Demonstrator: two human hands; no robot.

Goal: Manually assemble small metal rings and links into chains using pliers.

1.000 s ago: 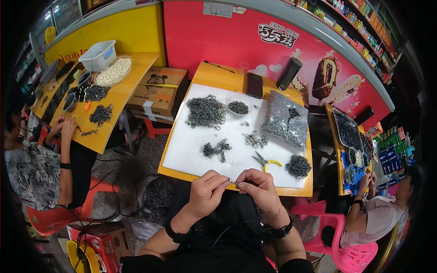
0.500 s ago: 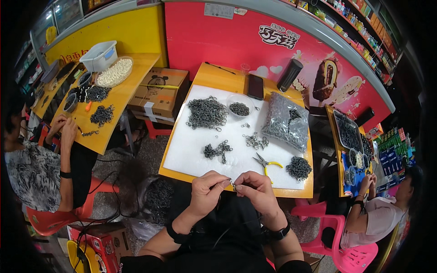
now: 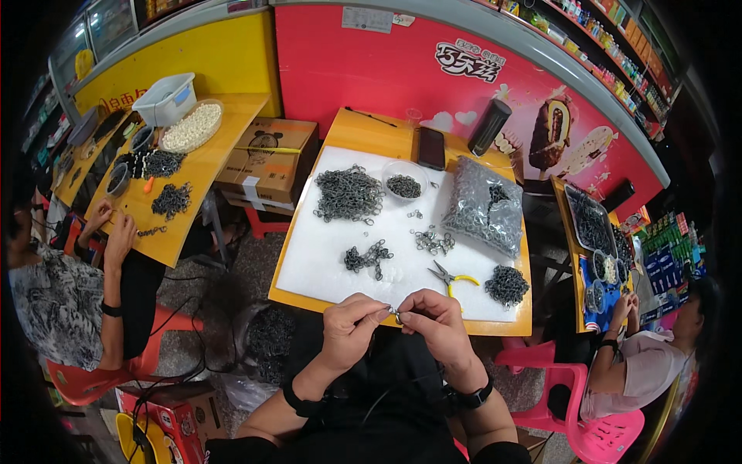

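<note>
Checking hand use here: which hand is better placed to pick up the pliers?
Probably right. The yellow-handled pliers lie just beyond the right hand; the left hand sits farther away. Both pinch a small metal ring.

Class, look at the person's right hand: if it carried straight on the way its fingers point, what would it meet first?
Probably the left hand: the right hand points leftward at it, both pinching a small metal ring between them.

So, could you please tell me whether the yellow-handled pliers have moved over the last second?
No. The pliers lie in the same spot on the white sheet, beside the small pile of rings.
</note>
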